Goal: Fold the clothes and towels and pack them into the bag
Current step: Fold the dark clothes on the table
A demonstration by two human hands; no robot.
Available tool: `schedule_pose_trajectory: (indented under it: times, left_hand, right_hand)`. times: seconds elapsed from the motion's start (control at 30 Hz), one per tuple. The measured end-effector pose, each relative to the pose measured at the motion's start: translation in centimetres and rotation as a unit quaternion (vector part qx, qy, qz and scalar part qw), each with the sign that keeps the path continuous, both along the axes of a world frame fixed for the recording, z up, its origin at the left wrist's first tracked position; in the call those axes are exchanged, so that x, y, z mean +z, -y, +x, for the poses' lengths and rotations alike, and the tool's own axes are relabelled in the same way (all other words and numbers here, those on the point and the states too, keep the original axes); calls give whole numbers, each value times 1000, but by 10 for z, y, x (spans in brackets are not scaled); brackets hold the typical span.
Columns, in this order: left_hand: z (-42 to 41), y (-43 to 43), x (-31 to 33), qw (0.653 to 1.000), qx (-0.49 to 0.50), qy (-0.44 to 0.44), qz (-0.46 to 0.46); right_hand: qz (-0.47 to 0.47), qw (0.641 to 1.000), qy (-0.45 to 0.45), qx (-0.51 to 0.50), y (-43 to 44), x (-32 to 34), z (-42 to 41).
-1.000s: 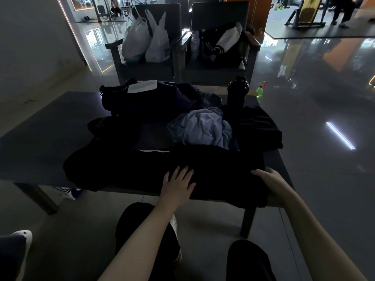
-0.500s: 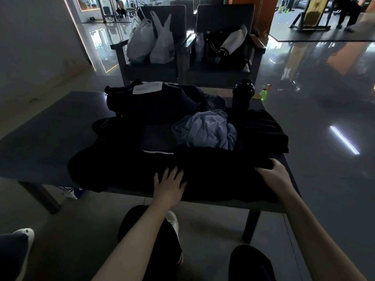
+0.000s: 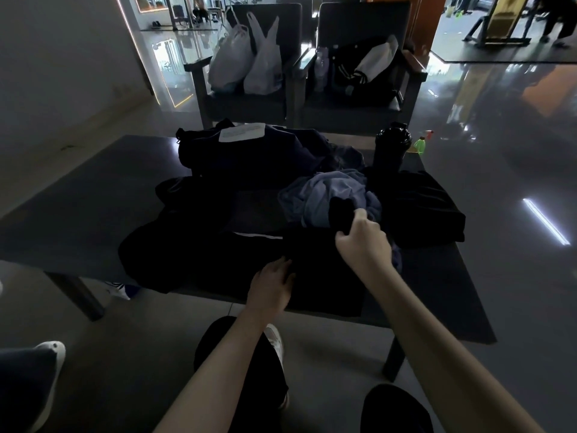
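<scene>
While a black garment is spread along the near edge of a low dark table, one bunched fold of it is gripped in the right hand, with the fingers curled round the cloth and the fold held raised above the table top. The left hand is laid on the same garment near the table's front edge, palm down and fingers fairly straight; its fingertips are lost against the dark fabric. Just behind the raised fold, a crumpled blue-grey cloth is heaped at the middle of the table. To its right, a second black garment is seen lying flat, reaching the table's right edge. At the back of the table a dark bag is set, with a white label lying on top of it. A black bottle is stood upright at the far right corner, and a small green bottle is glimpsed just behind it. Beyond the table, two dark armchairs are placed side by side: white plastic bags are piled on the left seat, and a black and white jacket is draped on the right one. Both bare forearms are seen reaching in from the bottom of the view.
</scene>
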State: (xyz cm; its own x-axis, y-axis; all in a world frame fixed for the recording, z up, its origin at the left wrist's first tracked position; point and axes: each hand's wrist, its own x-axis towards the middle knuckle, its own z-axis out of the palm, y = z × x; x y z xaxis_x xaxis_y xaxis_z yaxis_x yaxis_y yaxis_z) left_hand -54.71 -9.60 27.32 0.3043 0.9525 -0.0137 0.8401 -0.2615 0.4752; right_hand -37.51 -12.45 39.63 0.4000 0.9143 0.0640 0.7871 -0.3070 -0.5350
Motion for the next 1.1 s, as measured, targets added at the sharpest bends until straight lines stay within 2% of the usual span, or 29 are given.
schedule_pose_trajectory:
  times: [0.03,0.1,0.17,0.3,0.4,0.47,0.53,0.63,0.7,0.77,0.83,0.93,1.0,1.03,1.1]
  left_hand:
    - [-5,-2,1,999,32,17,9]
    - [-17,-2,0,996,72,-46,24]
    - [-24,0,-4,994,61,-86,22]
    - [-28,-5,-5,996,40,-75,2]
    - [-32,-9,-4,997,32,-69,-19]
    - [-34,-9,-3,998,39,-46,-35]
    - [-34,-8,1,998,41,-14,-40]
    - [-30,-10,10,981,84,128,-116]
    - [-26,-11,16,978,83,129,-138]
    - [-21,-9,19,988,67,72,-118]
    - [-15,-4,19,995,32,22,-96]
    - [-11,0,16,997,-2,1,-76]
    - [-14,-2,14,998,-11,2,-67]
    - [-15,-2,13,998,-10,7,-63]
    - [-14,0,16,1000,-15,-2,-17]
  right_hand:
    - [-5,1000,8,11,-3,-4,-7]
    - [-28,999,2,29,-7,-10,-18]
    - [-55,997,-33,49,-12,-18,-26]
    - [-79,987,-130,59,-24,-43,-38]
    - [-63,974,-208,69,-27,-62,-41]
    - [-23,980,-169,102,-23,-69,-39]
    - [22,985,-85,149,-16,-78,-36]
    - [-30,979,-17,202,-9,-96,-36]
    - [-62,971,-17,229,-10,-103,-35]
    - [-59,967,-37,247,-12,-99,-31]
    - [-11,972,-53,230,-12,-93,-21]
    - [72,991,41,103,-10,-85,1]
    - [42,997,58,17,-10,-83,14]
    - [8,1000,16,-8,-12,-83,19]
    - [-32,987,-151,-38,-17,-83,24]
